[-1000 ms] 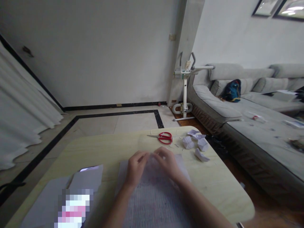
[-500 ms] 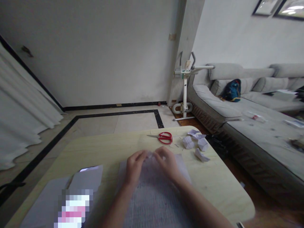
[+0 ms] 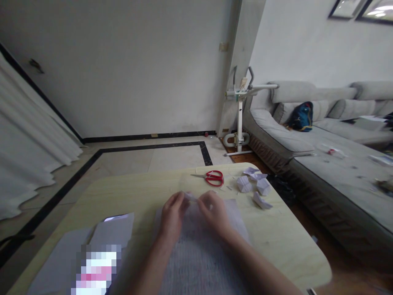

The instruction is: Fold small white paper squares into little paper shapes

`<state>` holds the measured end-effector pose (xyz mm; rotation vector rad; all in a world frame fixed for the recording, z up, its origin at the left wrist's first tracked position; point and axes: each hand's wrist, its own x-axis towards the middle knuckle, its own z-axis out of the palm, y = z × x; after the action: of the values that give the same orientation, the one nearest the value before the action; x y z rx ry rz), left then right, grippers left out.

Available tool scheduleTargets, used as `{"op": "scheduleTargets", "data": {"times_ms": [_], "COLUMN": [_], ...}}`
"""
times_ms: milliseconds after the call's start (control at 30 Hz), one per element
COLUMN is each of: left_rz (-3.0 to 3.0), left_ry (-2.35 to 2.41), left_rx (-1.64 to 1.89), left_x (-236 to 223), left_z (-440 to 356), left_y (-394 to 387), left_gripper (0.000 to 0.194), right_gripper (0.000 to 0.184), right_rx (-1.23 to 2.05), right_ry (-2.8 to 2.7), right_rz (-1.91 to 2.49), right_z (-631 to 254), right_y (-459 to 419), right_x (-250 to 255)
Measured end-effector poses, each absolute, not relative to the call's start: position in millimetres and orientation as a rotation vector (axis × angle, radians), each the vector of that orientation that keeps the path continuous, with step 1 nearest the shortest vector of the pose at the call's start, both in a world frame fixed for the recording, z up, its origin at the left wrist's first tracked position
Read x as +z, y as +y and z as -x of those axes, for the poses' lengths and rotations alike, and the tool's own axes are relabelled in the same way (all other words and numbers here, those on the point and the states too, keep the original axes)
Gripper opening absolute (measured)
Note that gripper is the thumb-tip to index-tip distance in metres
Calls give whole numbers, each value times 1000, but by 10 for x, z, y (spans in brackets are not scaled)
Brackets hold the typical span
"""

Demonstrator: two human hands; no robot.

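Note:
Between my hands is a small piece of white paper [image 3: 190, 197], partly hidden by the fingers. My left hand [image 3: 172, 214] pinches its left side, and the fingers of my right hand [image 3: 212, 211] are closed at its right side. Both hands are just above a large written-on sheet of paper [image 3: 199, 262] lying on the table. Beyond them lie red-handled scissors [image 3: 214, 178], blades pointing left. To the right of the scissors sit several folded white paper pieces [image 3: 245, 184], with thin paper scraps [image 3: 229, 188] near them.
The pale wooden table [image 3: 285, 246] has rounded corners. On its left lie white papers [image 3: 112, 231] and a pixelated bright object [image 3: 96, 270]. A grey sofa [image 3: 337, 164] stands to the right, an exercise machine [image 3: 240, 119] behind, and a white curtain [image 3: 27, 143] hangs at left.
My left hand has turned slightly and shifted a little left, so the small paper piece shows more between the hands. The right hand stays nearly in place. The view has shifted slightly.

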<state>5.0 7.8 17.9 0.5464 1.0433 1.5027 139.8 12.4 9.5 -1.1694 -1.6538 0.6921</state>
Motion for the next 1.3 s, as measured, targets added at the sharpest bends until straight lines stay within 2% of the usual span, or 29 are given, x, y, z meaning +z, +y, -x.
{"op": "scheduleTargets", "data": {"times_ms": [133,267,367,667,967,1300], "left_rz": [-611,-789,-960,-961,-1199,-1186], "left_ry": [1119,1277,1356,1314,1299,1285], "left_rx": [1526,1539,1501,1492,1289,1290], "left_x": [171,165,166,188,169,199], "left_z": [-58,-81,-96,-80,-17,-41], "left_y": [70,34,8,-1,30,-19], "left_gripper": [27,26,24,24,22,25], "right_gripper": [13,6,13,18,17,19], "right_rx": [685,790,832,802,752,908], "right_ry": [-1607,-1636,-1714,-1745,-1782,-1724], "right_rz": [1166,1205,1254,1209,1170,1146], "right_z": [-1373,-1398,-1424,-1456,-1515,-1515], "right_y": [110,128,144,153,187,139], "right_x": [96,88,88,116,127,259]}}
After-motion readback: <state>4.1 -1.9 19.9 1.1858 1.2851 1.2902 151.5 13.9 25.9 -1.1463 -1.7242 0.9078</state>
